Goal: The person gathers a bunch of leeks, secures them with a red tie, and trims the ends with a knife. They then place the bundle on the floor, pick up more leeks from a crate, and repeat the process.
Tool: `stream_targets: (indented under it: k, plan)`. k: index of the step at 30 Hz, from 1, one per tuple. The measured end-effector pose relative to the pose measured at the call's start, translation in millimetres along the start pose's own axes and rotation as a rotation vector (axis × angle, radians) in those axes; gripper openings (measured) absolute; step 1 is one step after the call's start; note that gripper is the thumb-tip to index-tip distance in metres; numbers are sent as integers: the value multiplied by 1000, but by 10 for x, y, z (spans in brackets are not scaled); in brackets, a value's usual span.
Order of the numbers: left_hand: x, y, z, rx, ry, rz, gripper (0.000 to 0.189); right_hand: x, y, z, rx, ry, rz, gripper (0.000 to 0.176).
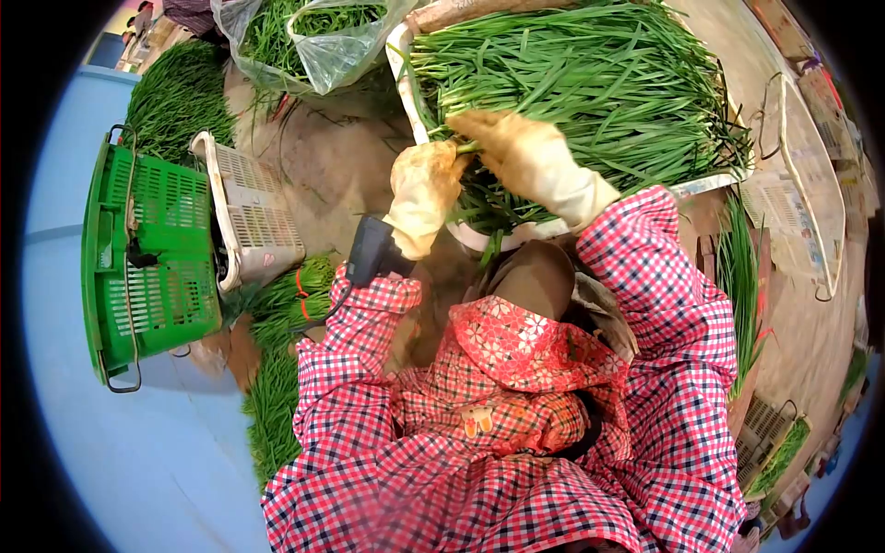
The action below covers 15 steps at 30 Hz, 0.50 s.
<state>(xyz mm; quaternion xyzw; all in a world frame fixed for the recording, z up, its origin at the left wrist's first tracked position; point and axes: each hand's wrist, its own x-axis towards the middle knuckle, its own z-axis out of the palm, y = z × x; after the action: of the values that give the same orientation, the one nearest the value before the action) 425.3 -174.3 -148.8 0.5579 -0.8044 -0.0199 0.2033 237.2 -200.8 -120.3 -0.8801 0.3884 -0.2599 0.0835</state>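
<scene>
Long green garlic chives [590,83] fill a white-rimmed crate [714,184] in front of me. My left hand [426,189], in a soiled cream glove, is closed at the crate's near left edge, around a few chive stems. My right hand [535,157], gloved alike, reaches in from the right over the chives. Its fingers are pressed together, and their tips meet the same stems beside my left hand; its thumb is mostly hidden. A dark device [371,251] with a cable sits on my left wrist.
On the left stand a green basket [152,249] and a white basket [258,217]. Chives bundled with a red band [302,286] lie nearby. A clear plastic bag [341,51] holds more chives at the back. At right is a white crate [797,198].
</scene>
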Motion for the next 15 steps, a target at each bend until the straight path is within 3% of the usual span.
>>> stream_targets:
  k: [1,2,5,7,8,9,10,11,12,13,15]
  plan:
    - [14,17,-48,-96,46,1,16,8,-64,20,-62,-27,-41,48]
    - [26,16,-84,-183,-22,-48,17,36,-92,121,-79,141,-107,47]
    - [185,183,-461,-418,-310,-273,21,0,-43,88,-308,45,-23,40]
    - [156,74,-450,-838,-242,-475,25,3,21,-15,-591,-1,104,29]
    - [160,117,-542,-984,-162,-543,26,60,196,-129,201,265,16,23]
    - [138,22,-434,-868,-49,-487,27,131,220,-344,498,305,67,23]
    - [162,46,-485,-734,-27,-477,27,189,182,-659,545,354,88,24]
    - [154,52,-468,-729,-7,-466,27,188,150,-965,845,400,163,21]
    - [159,62,-443,-726,13,-451,27,178,161,-1231,824,493,149,17]
    - [168,91,-429,-755,15,-454,26,67,340,-1446,783,517,247,28]
    - [174,152,-402,-813,14,-460,25,117,230,-1938,802,673,58,22]
